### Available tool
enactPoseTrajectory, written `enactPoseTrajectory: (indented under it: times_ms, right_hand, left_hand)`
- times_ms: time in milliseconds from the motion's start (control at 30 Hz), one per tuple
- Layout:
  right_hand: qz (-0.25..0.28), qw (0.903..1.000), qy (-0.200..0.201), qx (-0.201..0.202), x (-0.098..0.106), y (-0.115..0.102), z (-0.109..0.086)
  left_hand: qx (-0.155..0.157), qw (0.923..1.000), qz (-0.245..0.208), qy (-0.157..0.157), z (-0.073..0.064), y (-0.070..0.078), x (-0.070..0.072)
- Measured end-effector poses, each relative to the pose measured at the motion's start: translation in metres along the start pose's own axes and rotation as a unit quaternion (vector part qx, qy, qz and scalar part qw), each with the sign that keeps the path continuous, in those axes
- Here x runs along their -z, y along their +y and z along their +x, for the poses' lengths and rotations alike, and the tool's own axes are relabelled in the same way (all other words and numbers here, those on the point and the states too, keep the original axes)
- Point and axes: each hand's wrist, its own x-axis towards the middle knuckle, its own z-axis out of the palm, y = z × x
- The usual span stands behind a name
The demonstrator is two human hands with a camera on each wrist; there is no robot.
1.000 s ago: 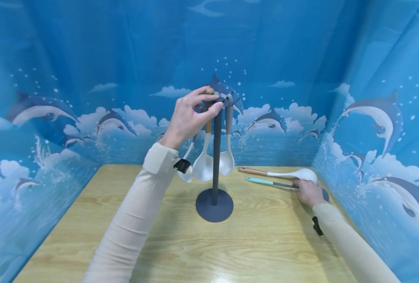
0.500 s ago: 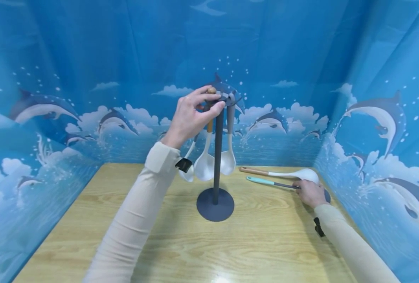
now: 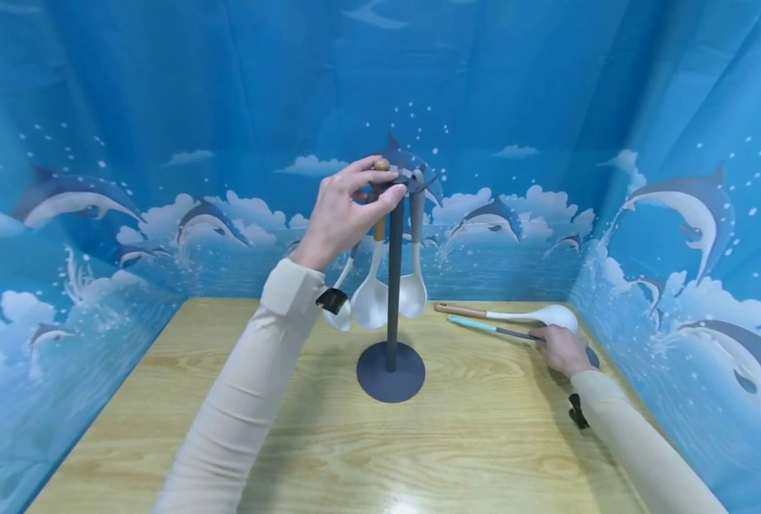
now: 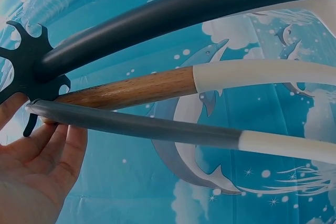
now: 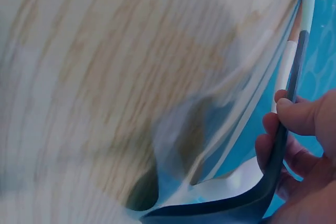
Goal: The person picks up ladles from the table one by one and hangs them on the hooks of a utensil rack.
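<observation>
My left hand (image 3: 348, 207) grips the hooked top (image 4: 32, 72) of a dark utensil stand (image 3: 393, 285), fingers and thumb about one hook. White ladles hang from it: one with a wooden handle (image 4: 131, 86), one with a grey handle (image 4: 152, 127) near my fingers, and another white-headed utensil (image 3: 338, 319) partly behind my wrist. At the table's right, my right hand (image 3: 562, 348) pinches the dark shaft of a ladle with a mint handle (image 3: 472, 323). Its dark curved head (image 5: 215, 211) shows in the right wrist view, mostly hidden by my hand in the head view.
Just behind the mint-handled ladle lies a white ladle with a wooden handle (image 3: 460, 310). The stand's round base (image 3: 390, 385) rests on the wood-grain table (image 3: 483, 442). A blue dolphin-print curtain (image 3: 515, 86) encloses the back and sides.
The mint handle's end has risen slightly toward the white ladle's handle. My left hand keeps its grip on the stand's top, and the hanging utensils stay put.
</observation>
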Motion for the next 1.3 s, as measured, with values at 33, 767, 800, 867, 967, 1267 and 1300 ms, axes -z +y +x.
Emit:
enactPoseTrajectory:
  times_ms: [33, 767, 800, 867, 967, 1267, 1300]
  right_hand:
    - [0.006, 1.0000, -0.002, 0.001, 0.000, 0.000, 0.000]
    - [0.069, 0.9896, 0.104, 0.072, 0.003, -0.016, 0.000]
    - [0.069, 0.9881, 0.113, 0.077, 0.003, -0.016, 0.001]
    - [0.069, 0.9853, 0.130, 0.087, 0.004, -0.016, 0.002]
    - [0.072, 0.9833, 0.140, 0.092, 0.005, -0.017, 0.003]
    - [0.085, 0.9830, 0.140, 0.082, 0.012, -0.032, 0.000]
    - [0.088, 0.9825, 0.141, 0.083, 0.012, -0.034, -0.001]
  left_hand:
    - [0.000, 1.0000, -0.001, 0.000, 0.000, 0.000, 0.000]
    - [-0.005, 1.0000, -0.004, 0.001, 0.000, -0.001, 0.000]
    - [-0.005, 1.0000, -0.004, 0.001, 0.000, -0.001, 0.000]
    - [-0.004, 1.0000, -0.003, 0.003, 0.000, 0.000, 0.001]
    - [0.000, 1.0000, -0.003, 0.003, 0.000, 0.000, 0.001]
    - [0.008, 0.9999, -0.006, -0.003, 0.000, 0.000, 0.000]
    - [0.008, 0.9999, -0.006, -0.004, 0.000, 0.000, 0.000]
